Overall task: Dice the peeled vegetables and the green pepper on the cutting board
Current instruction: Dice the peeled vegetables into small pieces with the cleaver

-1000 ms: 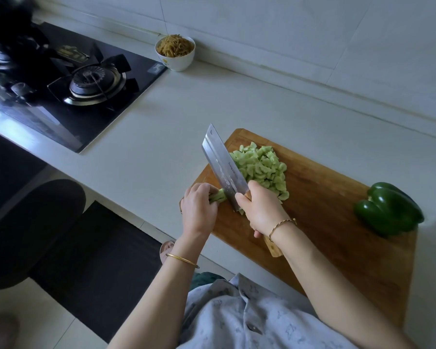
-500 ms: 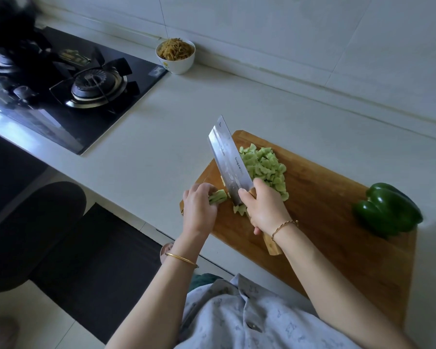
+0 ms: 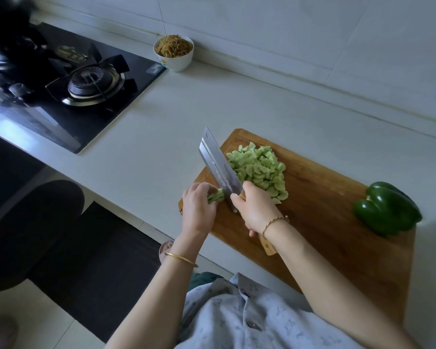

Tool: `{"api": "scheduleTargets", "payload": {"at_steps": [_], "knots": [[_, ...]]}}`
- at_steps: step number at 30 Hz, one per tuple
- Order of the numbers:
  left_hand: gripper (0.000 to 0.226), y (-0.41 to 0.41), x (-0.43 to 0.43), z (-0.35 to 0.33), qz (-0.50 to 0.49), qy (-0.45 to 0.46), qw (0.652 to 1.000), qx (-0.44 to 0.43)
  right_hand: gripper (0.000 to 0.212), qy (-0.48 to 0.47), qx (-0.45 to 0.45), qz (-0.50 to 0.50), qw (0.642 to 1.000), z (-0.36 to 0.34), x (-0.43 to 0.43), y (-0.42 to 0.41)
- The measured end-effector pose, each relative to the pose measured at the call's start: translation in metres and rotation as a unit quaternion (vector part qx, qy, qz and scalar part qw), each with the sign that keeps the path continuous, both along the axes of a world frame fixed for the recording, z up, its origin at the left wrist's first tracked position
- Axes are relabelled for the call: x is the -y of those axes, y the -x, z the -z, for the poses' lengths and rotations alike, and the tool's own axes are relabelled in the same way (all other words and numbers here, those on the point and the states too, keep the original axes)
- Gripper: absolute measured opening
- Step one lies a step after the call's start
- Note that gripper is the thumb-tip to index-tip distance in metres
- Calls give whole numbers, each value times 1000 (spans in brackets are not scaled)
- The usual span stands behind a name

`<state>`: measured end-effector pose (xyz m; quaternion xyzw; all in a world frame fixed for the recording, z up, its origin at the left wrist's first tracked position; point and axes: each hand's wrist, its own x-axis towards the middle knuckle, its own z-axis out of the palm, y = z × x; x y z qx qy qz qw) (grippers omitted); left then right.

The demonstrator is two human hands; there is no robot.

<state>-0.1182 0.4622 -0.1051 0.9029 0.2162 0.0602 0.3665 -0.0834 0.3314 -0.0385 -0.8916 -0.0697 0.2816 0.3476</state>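
A wooden cutting board (image 3: 325,222) is seen lying at an angle on a pale counter (image 3: 161,127), filling the centre and lower right of the frame. Its near-left corner is set close to the counter's front edge.

At that corner a short stub of peeled vegetable (image 3: 215,195) is pinned to the board by the curled fingers of the left hand (image 3: 198,207). Just to the right of the stub, a broad cleaver (image 3: 219,167) is gripped by the right hand (image 3: 256,210), whose fingers are wrapped round the wooden handle where it joins the blade. The blade's tip is pointed towards the upper left and reaches past the board's left edge.

A heap of pale green diced pieces (image 3: 258,170) is gathered against the blade's right side, near the board's upper corner. A whole green pepper (image 3: 386,210) is placed at the board's right edge, well apart from the hands, with bare wood between.

A wide stretch of open counter is left between the board and a black gas stove (image 3: 61,91) in the upper left. A white bowl (image 3: 174,59) of brown shreds is set by the wall at upper centre.
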Motion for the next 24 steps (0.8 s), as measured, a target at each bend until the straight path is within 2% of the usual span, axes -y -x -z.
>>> {"api": "scheduleTargets", "payload": {"at_steps": [6, 11, 16, 24], "knots": [[22, 2, -3, -2, 20, -2, 1000, -7, 27, -33, -17, 53, 998, 7, 2, 1], [29, 3, -3, -3, 18, -1, 1000, -8, 20, -57, -1, 55, 997, 3, 6, 0], [25, 3, -2, -3, 13, -4, 1000, -14, 19, -88, -18, 46, 995, -1, 11, -1], [20, 3, 0, -4, 8, 3, 1000, -15, 21, -46, -11, 40, 998, 2, 6, 6]]}}
